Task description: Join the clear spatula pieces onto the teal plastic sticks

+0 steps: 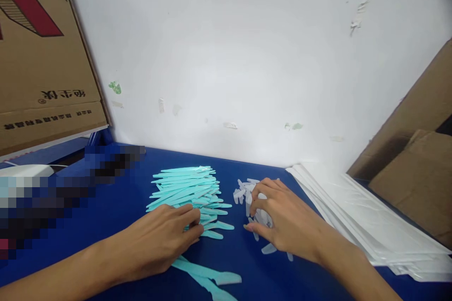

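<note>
Many flat turquoise sticks (187,183) with blade-like ends lie in a pile on the blue table (120,216). My left hand (173,230) rests at the pile's near edge, its fingers curled together; what is between them, if anything, is hidden. A few more turquoise sticks (215,275) lie nearer, below that hand. To the right is a heap of small translucent white caps (243,190). Over this heap my right hand (271,214) reaches down with thumb and fingers apart, partly covering the caps and holding none that I can see.
White plastic sheets or bags (346,216) are stacked at the right. Cardboard stands at the left (45,70) and right edges (416,183). A white wall (226,56) rises behind the table. Something pixelated lies at the left.
</note>
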Motion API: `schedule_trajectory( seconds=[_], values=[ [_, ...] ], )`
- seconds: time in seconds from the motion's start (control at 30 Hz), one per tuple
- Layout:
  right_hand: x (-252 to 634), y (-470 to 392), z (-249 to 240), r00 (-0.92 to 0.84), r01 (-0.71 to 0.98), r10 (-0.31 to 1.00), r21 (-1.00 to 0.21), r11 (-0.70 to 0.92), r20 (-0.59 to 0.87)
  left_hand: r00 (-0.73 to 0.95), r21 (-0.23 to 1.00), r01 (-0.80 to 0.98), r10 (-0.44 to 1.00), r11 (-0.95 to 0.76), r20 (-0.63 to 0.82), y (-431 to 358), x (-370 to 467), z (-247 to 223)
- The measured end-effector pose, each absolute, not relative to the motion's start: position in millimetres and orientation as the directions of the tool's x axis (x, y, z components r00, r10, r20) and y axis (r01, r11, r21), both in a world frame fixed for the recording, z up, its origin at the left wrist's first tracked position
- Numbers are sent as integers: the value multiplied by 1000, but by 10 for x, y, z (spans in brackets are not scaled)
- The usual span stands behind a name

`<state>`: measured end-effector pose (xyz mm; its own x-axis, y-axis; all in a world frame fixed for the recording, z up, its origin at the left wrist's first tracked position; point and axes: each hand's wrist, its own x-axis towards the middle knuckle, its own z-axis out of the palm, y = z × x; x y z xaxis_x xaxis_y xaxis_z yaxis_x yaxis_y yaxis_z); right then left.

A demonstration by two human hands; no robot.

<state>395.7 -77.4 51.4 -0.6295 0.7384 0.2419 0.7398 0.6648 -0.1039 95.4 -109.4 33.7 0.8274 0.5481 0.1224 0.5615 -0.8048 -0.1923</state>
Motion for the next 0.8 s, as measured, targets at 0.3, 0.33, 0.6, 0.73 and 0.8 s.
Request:
schedule_trajectory(
  seconds=[0.3,0.33,0.6,0.73,0.8],
  values=[
    [3894,-792,513,-640,716,753,-238,656,149,818,-203,575,565,-793,108,-1102,927,313],
    [3889,-790,504,-644,711,750,-241,660,153,817,-202,576,563,-792,121,-1102,930,306],
    [3842,-801,426,-659,688,731,-251,681,178,818,-223,574,547,-788,177,-1118,937,248],
    [3769,-848,405,-664,680,723,-249,690,190,818,-220,575,542,-788,195,-1134,932,236],
    [3722,-867,396,-679,666,707,-238,707,199,817,-224,577,547,-785,183,-1142,934,240]
  ],
)
